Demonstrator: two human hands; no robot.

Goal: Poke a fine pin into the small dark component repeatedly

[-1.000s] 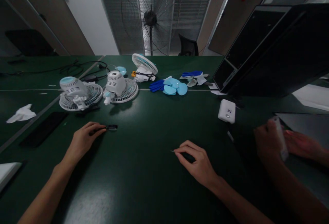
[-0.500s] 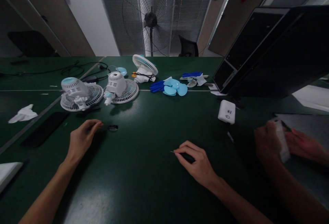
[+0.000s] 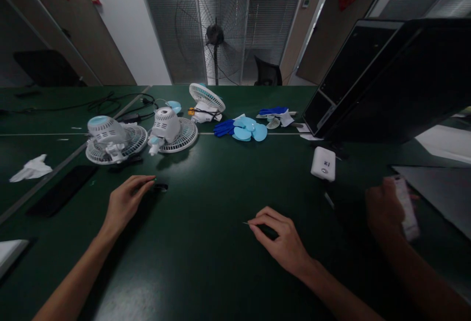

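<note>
My left hand [image 3: 129,197] is closed in a pinch, with a tiny green piece [image 3: 155,179] just showing at its fingertips. Right beside those fingertips lies a small dark object [image 3: 162,188], whose kind I cannot make out. Over the middle of the table, my right hand [image 3: 278,236] pinches a thin, pale, needle-like piece [image 3: 245,223] between thumb and forefinger. Its tip points left.
Two white fan heads [image 3: 172,134] [image 3: 114,139] lie grille-down at the back left, with another small fan [image 3: 206,102] behind. Blue fan blades [image 3: 250,129] rest beside blue gloves [image 3: 223,127]. At right are a white power bank [image 3: 324,164] and another person's hand holding a phone [image 3: 407,208].
My left hand has moved right to the small dark object, and a green bit now shows at its fingertips. My right hand keeps its pinch, almost unmoved. The other person's far hand has drawn back.
</note>
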